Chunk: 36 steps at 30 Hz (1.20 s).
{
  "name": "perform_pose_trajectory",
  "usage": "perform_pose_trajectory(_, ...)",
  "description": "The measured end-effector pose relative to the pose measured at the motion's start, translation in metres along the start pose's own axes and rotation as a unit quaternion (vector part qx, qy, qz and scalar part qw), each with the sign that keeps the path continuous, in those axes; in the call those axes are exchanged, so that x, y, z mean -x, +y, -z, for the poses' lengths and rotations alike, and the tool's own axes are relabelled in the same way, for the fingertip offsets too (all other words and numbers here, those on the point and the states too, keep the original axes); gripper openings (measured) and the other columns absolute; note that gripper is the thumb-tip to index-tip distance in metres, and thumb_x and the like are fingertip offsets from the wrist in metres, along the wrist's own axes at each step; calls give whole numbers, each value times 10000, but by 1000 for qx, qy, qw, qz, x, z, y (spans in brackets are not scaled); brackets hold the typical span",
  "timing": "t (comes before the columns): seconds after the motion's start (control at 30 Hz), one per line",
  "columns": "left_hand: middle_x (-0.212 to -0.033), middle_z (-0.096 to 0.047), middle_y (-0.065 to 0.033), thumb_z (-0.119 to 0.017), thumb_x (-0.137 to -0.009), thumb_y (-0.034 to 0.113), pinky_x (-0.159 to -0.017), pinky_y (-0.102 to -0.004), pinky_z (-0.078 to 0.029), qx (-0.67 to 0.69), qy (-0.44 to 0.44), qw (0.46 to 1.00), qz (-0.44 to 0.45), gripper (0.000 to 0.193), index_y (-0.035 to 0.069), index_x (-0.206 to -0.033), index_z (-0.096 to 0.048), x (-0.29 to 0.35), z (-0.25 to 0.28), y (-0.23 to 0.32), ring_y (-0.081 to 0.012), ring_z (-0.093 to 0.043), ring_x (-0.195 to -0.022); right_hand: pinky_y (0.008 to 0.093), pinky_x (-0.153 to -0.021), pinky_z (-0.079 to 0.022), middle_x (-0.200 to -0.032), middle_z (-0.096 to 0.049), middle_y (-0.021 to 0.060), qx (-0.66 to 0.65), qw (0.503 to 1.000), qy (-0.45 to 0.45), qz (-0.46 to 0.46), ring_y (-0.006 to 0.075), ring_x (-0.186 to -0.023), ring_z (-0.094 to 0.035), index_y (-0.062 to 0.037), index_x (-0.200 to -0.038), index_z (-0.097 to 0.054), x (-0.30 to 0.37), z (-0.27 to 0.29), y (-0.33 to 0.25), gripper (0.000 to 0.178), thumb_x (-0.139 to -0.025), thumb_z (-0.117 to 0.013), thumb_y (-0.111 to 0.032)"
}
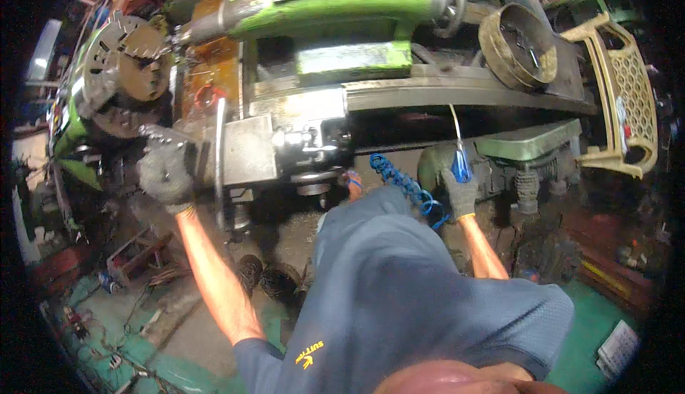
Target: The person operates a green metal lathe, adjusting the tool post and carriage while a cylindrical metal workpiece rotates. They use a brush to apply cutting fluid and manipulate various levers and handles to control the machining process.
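Note:
My right hand (460,193), in a grey glove with a yellow cuff, is closed round a blue air blow gun (463,166). Its long thin nozzle points up toward the lathe bed (457,94). A coiled blue air hose (399,180) hangs between that hand and my body. On the left, my gloved left hand (166,174) is at the near side of the lathe carriage (246,151), below the chuck (132,73). Its fingers are blurred against dark metal parts, so what they hold, if anything, does not show. A long metal bar (220,151) stands just right of it.
The green tailstock (335,9) spans the far side. A large metal ring (517,46) rests at the bed's right end. A tan plastic chair (628,101) is at far right, near a green-topped machine part (528,141). Clutter covers the floor at lower left.

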<state>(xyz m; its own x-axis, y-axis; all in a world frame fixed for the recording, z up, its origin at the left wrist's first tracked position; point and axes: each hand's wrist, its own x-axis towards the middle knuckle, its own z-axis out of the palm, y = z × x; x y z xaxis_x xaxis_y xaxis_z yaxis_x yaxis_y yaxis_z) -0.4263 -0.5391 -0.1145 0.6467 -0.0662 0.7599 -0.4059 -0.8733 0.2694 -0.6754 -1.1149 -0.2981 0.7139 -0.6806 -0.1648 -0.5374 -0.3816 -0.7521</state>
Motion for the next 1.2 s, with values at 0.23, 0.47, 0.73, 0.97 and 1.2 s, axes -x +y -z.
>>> perform_pose_trajectory(0.23, -775, -706, -115, -735, -860, 150, -685, -383, -512, 43, 3, 998, 36, 143, 24, -795, -719, 0, 0, -6, -267, -656, -712, 382, -734, -531, -866, -704, 49, -75, 995, 58, 34, 173, -801, -636, -16, -1019, -731, -114, -8, -71, 338, -834, -820, -285)
perform_pose_trajectory(0.47, -788, -699, -101, -731, -855, 141, -658, -406, -488, -1, 13, 1000, -9, 109, 58, -786, -714, -6, 6, 1, -288, -634, -704, 491, -786, -533, -930, -749, 228, 137, 981, 95, 101, 418, -890, -709, -4, -994, -733, -353, -70, -128, 501, -832, -754, -478)
perform_pose_trajectory(0.73, -783, -685, -89, -791, -808, 162, -638, -416, -485, 29, 17, 999, -20, 121, 83, -778, -704, -14, -2, 15, -288, -628, -690, 496, -957, -511, -1252, -687, 251, 305, 942, 20, 139, 422, -1122, -671, -20, -1231, -680, -375, -96, -86, 615, -865, -704, -514)
perform_pose_trajectory(0.97, -975, -725, -106, -775, -828, 146, -980, -459, -465, -15, 10, 999, 29, 202, 49, -991, -704, 11, -5, 3, -295, -675, -931, 373, -938, -525, -1138, -733, 136, 27, 968, 65, 242, 272, -1047, -686, -41, -1170, -720, -190, -105, -166, 426, -896, -767, -363)
perform_pose_trajectory(1.2, -962, -663, -109, -762, -836, 179, -884, -465, -433, -7, 23, 999, -44, 268, 50, -1035, -637, 15, -17, -11, -275, -636, -885, 407, -927, -566, -1108, -756, 166, -2, 894, -227, 387, 300, -1032, -735, -103, -1288, -686, -21, -245, -385, 503, -898, -738, -416)
